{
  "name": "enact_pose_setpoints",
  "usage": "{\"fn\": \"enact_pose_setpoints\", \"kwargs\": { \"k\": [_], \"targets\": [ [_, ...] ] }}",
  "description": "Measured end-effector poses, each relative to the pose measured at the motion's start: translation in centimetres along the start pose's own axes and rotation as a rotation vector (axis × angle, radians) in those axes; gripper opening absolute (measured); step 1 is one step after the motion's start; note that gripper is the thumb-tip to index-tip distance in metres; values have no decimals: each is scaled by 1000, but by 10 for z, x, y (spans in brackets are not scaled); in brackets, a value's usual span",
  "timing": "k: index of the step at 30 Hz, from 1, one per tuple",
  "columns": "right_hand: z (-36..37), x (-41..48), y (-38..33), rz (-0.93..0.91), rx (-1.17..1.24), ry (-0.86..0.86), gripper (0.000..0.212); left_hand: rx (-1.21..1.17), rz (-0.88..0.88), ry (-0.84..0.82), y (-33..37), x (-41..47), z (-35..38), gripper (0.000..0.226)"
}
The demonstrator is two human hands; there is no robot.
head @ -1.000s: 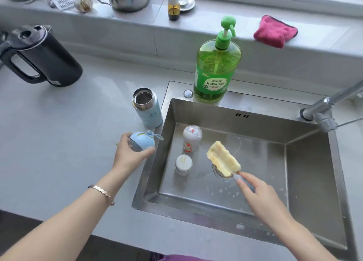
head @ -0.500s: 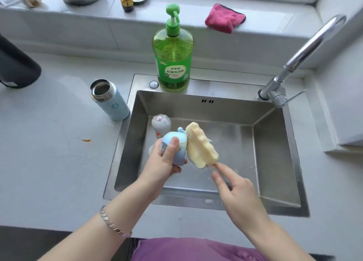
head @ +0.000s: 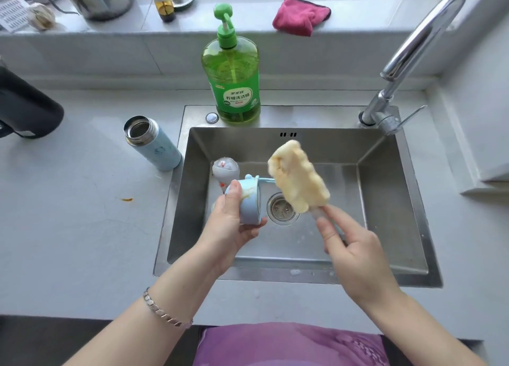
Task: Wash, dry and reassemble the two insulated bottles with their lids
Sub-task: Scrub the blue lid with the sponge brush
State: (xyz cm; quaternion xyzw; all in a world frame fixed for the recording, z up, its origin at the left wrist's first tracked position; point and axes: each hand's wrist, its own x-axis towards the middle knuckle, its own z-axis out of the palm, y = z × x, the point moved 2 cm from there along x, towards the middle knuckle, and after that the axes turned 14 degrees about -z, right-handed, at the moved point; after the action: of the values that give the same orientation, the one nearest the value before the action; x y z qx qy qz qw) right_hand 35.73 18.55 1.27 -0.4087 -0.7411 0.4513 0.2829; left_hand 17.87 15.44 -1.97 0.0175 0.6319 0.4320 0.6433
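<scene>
Sponge [head: 298, 177] and lid [head: 249, 203] have parted since half a second ago: then the sponge lay against the lid, now it sits up and to the right, just clear of it, with a smear of suds left on the lid's side. Both are held over the sink [head: 303, 276], near the drain [head: 282, 208].

The left grip [head: 228, 225] wraps the lid, thumb on top and fingers curled under. The right grip [head: 349, 250] pinches the brush handle [head: 316, 214] between thumb and fingertips.

The step in hand looks like scrubbing the lid. To do it well, turn the lid in the left grip so the sponge reaches all round, then push the sponge into the open mouth and twist, since threads and seal trap the most dirt. Keep it low over the sink so suds drop inside.

The lid lies on its side, its axis roughly left to right, domed top under the thumb and open rim facing right toward the sponge. The brush's long axis runs from the handle at lower right up and away to the sponge tip.

The blue bottle [head: 154, 145] stands open on the bench [head: 68, 214], left of the sink. The white bottle [head: 225, 170] is in the sink behind the lid, partly hidden.
</scene>
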Motion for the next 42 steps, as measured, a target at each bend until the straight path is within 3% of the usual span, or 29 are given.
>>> {"fn": "enact_pose_setpoints", "kwargs": {
  "k": [4,9,12,14,18,23,27,38,42],
  "targets": [
    [18,-12,-3,-21,-130,-209,24,88,40,-27,-1,-2,5,38],
    [10,5,3,92,4,-51,21,191,104,16,-1,-6,9,36],
    [14,-5,-9,33,3,-90,28,199,112,31,7,-3,9,35],
    [16,-12,-15,13,1,-133,33,210,104,25,12,0,7,46],
    [7,4,-1,116,43,-15,22,270,141,-8,7,-5,13,51],
    [9,-8,-11,80,75,-90,33,278,147,-21,11,-6,6,34],
    [-1,-1,-4,137,71,-91,25,357,157,-71,4,-7,2,47],
    [5,-4,-11,118,34,-213,25,447,309,-81,1,-15,-6,47],
    [-5,6,9,180,-26,-132,25,453,328,-25,1,-17,-10,55]
  ]
}}
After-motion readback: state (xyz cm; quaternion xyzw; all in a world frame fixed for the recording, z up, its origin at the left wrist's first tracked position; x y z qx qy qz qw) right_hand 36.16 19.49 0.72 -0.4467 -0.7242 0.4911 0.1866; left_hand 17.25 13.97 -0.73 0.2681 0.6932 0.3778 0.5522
